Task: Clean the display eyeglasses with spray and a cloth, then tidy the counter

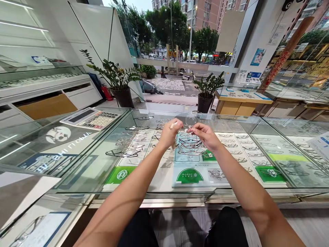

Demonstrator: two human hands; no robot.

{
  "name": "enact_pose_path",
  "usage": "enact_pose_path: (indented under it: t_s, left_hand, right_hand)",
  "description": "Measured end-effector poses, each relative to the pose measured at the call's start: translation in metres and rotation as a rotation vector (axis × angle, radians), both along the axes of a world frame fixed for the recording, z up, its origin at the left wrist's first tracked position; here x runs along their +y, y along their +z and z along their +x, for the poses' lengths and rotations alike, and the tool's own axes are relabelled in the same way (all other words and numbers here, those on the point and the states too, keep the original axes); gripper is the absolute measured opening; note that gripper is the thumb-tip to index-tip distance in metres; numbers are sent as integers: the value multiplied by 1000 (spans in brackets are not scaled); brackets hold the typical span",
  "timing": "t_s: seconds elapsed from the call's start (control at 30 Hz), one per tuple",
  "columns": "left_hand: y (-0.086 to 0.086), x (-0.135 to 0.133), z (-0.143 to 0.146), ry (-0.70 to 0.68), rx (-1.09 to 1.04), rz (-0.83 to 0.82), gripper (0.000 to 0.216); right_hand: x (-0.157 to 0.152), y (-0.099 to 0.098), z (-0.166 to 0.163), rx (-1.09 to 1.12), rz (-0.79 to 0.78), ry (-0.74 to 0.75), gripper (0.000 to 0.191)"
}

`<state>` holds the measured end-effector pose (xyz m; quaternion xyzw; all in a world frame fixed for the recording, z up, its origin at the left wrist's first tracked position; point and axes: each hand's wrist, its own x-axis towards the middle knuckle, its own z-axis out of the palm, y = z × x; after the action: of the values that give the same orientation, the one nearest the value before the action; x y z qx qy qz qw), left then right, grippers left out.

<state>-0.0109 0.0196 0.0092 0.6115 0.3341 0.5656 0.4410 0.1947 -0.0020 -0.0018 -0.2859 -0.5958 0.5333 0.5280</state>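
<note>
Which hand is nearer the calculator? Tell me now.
Left. The left hand is to the right of the calculator, apart from it; the right hand is farther right, past the left one.

A large calculator [93, 118] — a red extinguisher [107, 93] beside a potted plant [120, 84].

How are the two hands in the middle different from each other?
The left hand is curled like a loose fist, while the right hand has its fingers stretched out more. The left hand has something pale, perhaps a cloth, poking out; the right hand pinches what look like thin glasses. Both hands are bare and close together above the glass case.
</note>
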Motion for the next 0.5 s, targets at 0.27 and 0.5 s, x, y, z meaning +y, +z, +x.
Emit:
enact_pose_path:
  t_s: [0.27, 0.5]
  left_hand:
    - [-1, -4, 2, 173, 55, 129, 60]
    - [-1, -5, 1, 138, 82, 127, 56]
  right_hand:
    - [-6, 2, -8, -38, -11, 7, 42]
    - [-6, 3, -10, -64, 8, 39, 44]
